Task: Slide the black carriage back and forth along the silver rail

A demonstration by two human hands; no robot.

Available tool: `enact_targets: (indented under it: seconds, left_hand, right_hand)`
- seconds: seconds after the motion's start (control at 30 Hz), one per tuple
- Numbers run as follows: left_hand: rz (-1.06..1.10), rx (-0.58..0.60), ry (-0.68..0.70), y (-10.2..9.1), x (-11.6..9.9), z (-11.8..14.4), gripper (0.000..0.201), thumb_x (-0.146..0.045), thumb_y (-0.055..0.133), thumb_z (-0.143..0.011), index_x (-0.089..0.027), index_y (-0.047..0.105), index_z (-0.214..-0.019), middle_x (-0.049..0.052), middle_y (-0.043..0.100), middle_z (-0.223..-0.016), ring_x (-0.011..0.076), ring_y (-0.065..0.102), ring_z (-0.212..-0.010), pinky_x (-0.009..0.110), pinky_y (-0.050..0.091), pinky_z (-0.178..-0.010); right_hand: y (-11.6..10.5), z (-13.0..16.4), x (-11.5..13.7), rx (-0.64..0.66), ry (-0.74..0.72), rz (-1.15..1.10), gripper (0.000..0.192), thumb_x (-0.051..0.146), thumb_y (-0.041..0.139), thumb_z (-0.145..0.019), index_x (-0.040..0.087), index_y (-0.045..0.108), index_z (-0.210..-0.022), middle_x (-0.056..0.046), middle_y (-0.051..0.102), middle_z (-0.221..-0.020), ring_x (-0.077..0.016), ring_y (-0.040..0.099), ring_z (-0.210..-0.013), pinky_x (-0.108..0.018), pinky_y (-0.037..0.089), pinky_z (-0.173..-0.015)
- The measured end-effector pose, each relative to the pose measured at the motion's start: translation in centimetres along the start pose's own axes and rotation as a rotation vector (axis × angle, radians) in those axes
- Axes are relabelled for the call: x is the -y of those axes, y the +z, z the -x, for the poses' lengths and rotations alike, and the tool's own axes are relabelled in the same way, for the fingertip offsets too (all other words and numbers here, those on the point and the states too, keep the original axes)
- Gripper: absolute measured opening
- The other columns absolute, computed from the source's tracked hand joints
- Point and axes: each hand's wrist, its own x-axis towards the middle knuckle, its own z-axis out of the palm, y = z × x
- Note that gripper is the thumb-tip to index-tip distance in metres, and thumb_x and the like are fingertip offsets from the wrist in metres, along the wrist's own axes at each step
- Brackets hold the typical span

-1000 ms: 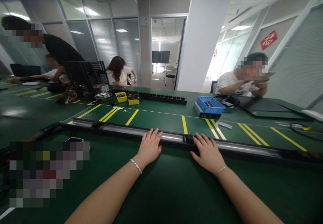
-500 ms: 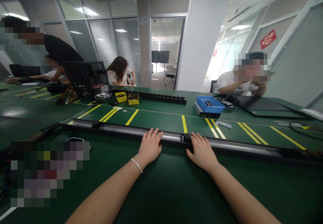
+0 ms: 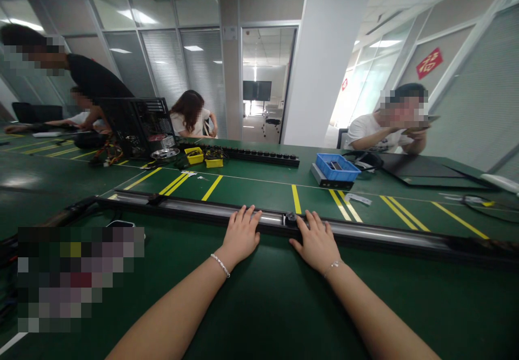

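Note:
A long black rail (image 3: pixel 373 232) with a shiny metal strip runs across the green table in front of me. My left hand (image 3: pixel 240 233) lies on the rail left of centre, fingers stretched out over it. To its right, my right hand (image 3: pixel 318 241) rests on the rail with its fingers spread. Its index fingertip touches or nearly touches a small black block (image 3: pixel 290 219) on the rail. Another dark block (image 3: pixel 154 200) sits farther left along the same rail. What lies beneath my fingers is hidden.
Beyond the rail stand a blue bin (image 3: pixel 337 166), two yellow trays (image 3: pixel 214 162), an open computer case (image 3: pixel 138 127) and a black strip of sockets (image 3: pixel 259 155). Yellow tape lines (image 3: pixel 297 199) mark the table (image 3: pixel 259 306). Several people sit or lean around it.
My right hand has slid left along the rail, and the small black block has shifted left with it. My left hand has stayed in place.

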Motion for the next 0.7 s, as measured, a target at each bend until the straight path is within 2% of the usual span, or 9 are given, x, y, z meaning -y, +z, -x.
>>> enact_targets:
  seconds: [0.13,0.4,0.7]
  left_hand:
    - [0.002,0.012,-0.005,-0.1,0.0,0.0,0.055,-0.031,0.050,-0.081,-0.025,0.039,-0.134,0.007,0.038,-0.142,0.0273,0.029,-0.132,0.045,0.025,-0.105]
    - [0.002,-0.006,-0.004,0.1,0.0,0.0,0.054,-0.032,0.050,-0.082,-0.025,0.039,-0.134,0.006,0.038,-0.142,0.0274,0.029,-0.131,0.045,0.024,-0.106]
    - [-0.002,-0.003,0.008,0.1,0.0,0.0,0.057,-0.032,0.050,-0.082,-0.023,0.036,-0.136,0.007,0.037,-0.143,0.0278,0.029,-0.131,0.044,0.023,-0.106]
  right_hand:
    - [0.4,0.0,0.1,-0.046,-0.069,-0.021,0.054,0.044,0.041,-0.085,0.018,0.042,-0.132,-0.010,0.035,-0.142,-0.0285,0.025,-0.131,-0.051,0.019,-0.105]
    - [0.5,-0.1,0.2,-0.027,-0.063,-0.028,0.054,0.042,0.042,-0.085,0.019,0.041,-0.133,-0.010,0.036,-0.142,-0.0295,0.026,-0.131,-0.052,0.019,-0.104]
    - [-0.2,-0.5,1.4,-0.001,-0.032,0.015,0.057,0.052,0.043,-0.084,0.024,0.043,-0.133,-0.017,0.039,-0.137,-0.0369,0.028,-0.128,-0.058,0.018,-0.100]
